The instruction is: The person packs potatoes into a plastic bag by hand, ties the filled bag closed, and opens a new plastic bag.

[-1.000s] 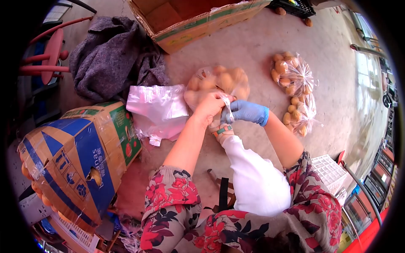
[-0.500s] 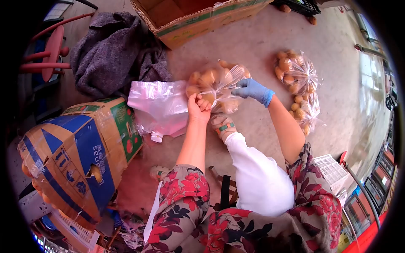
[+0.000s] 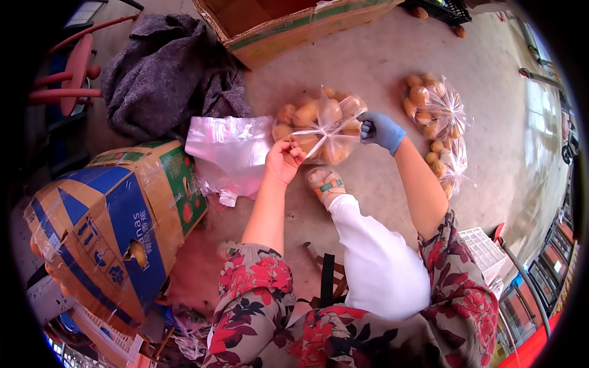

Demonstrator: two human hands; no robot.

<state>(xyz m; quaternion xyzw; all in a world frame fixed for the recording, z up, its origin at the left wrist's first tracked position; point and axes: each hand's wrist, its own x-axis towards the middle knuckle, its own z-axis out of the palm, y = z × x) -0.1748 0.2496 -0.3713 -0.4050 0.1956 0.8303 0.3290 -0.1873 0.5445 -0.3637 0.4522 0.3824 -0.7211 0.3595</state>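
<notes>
A clear plastic bag of round brownish produce (image 3: 316,116) rests on the concrete floor, its neck gathered at the middle. My bare left hand (image 3: 284,161) is at the bag's near left edge, its fingers curled at a strip of the plastic. At the bag's right side, my right hand (image 3: 381,131) in a blue glove has its fingers bent together against the plastic. Left of the bag lies a stack of flat clear bags (image 3: 228,147). Two more filled bags, an upper one (image 3: 437,107) and a lower one (image 3: 451,161), sit to the right.
A banana carton (image 3: 144,214) stands at the left, below a dark grey blanket (image 3: 162,73) and a red chair (image 3: 76,73). An open cardboard box (image 3: 294,30) is at the top. A white crate (image 3: 481,248) stands at lower right. My sandalled foot (image 3: 325,183) is just below the bag.
My hands have moved apart from the bag's neck, the left down and left, the right up and right. The neck now shows gathered and pulled tight.
</notes>
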